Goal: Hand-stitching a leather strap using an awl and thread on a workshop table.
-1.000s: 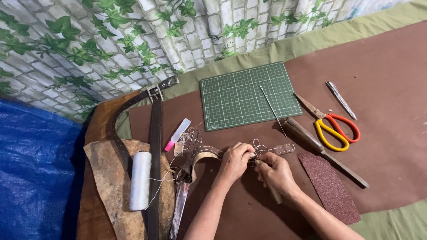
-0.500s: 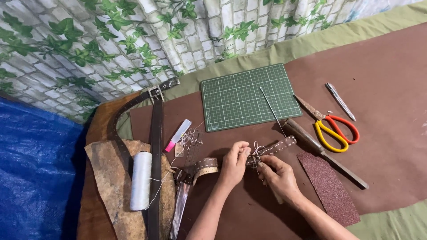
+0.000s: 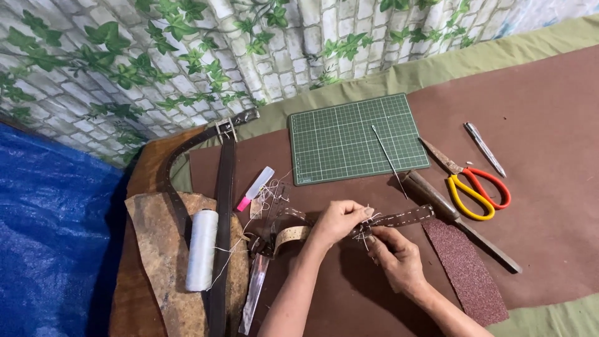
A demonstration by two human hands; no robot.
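A narrow brown leather strap (image 3: 404, 218) with white stitching lies across the brown mat in the head view. My left hand (image 3: 337, 219) pinches the strap near its middle, where loose white thread ends stick out. My right hand (image 3: 395, 257) sits just below and right of it, fingers closed on the thread and strap at the same spot. The strap's curled left end (image 3: 288, 237) rests near a dark buckle piece. A thin thread (image 3: 388, 160) runs up from the strap over the green cutting mat.
A green cutting mat (image 3: 355, 138) lies behind the hands. Red and yellow scissors (image 3: 471, 185), an awl-like tool (image 3: 458, 218), a sandpaper strip (image 3: 467, 269) and a metal tool (image 3: 484, 148) are at right. A white thread spool (image 3: 201, 249), dark belt (image 3: 221, 212) and pink-capped tube (image 3: 254, 188) are at left.
Both hands have stayed on the strap, shifting slightly. The strap's right end has lifted and straightened a little between the earliest frame and now.
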